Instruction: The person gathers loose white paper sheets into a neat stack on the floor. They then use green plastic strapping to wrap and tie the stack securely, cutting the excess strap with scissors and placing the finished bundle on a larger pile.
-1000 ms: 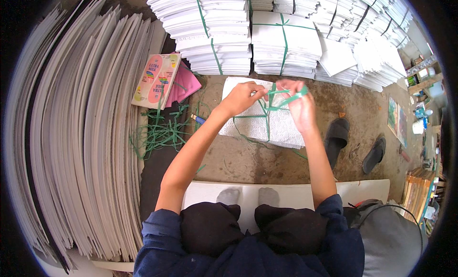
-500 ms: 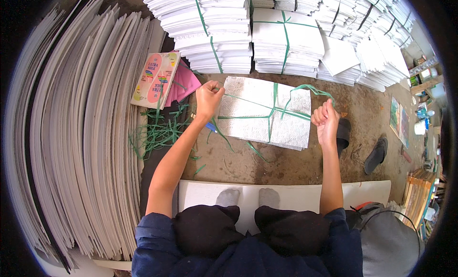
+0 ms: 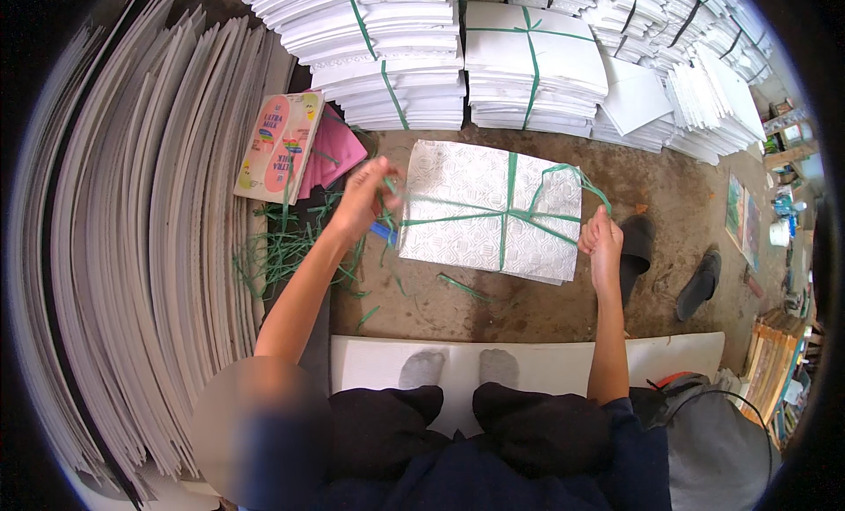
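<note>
A stack of white embossed sheets [image 3: 449, 176] lies on the floor in front of me, with green plastic twine [image 3: 508, 181] crossing it lengthwise and crosswise. At its right edge my right hand [image 3: 603, 236] is closed on the loose twine end, which arches in a loop above the stack. Beyond the left edge, my left hand [image 3: 363, 198] is raised with curled fingers and partly smeared by motion. A green strand shows at its fingers and runs toward the knot. Something blue [image 3: 383, 233] lies on the floor just below that hand.
Tall upright sheets [image 3: 167, 247] fill the left side. Tied white bundles [image 3: 532, 71] stand along the back. Cut green twine scraps [image 3: 282, 256] lie near printed cardboard [image 3: 280, 146] and pink sheets [image 3: 339, 150]. Dark sandals [image 3: 700, 286] are at right; my feet rest on a white board [image 3: 563, 361].
My left hand has moved left, away from the stack, its fingers loosening somewhat. My right hand stays at the right edge, still holding the twine. The view has shifted slightly.
</note>
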`<act>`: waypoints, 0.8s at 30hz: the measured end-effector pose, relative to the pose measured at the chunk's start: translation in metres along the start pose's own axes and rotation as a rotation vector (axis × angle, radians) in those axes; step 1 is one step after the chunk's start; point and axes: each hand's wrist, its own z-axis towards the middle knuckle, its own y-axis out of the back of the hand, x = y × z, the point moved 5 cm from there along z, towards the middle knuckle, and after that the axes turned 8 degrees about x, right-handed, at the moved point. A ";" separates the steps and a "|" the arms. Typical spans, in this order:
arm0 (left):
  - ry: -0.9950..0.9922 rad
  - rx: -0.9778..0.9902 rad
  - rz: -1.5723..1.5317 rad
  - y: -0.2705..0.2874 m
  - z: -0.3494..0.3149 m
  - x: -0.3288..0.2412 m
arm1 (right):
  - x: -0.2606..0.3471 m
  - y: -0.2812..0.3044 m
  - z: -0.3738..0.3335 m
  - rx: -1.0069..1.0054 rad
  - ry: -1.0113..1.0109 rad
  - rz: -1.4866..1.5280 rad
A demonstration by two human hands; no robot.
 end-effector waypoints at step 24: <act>-0.303 0.347 1.350 -0.041 -0.030 0.004 | 0.007 -0.019 -0.019 0.053 0.075 -0.005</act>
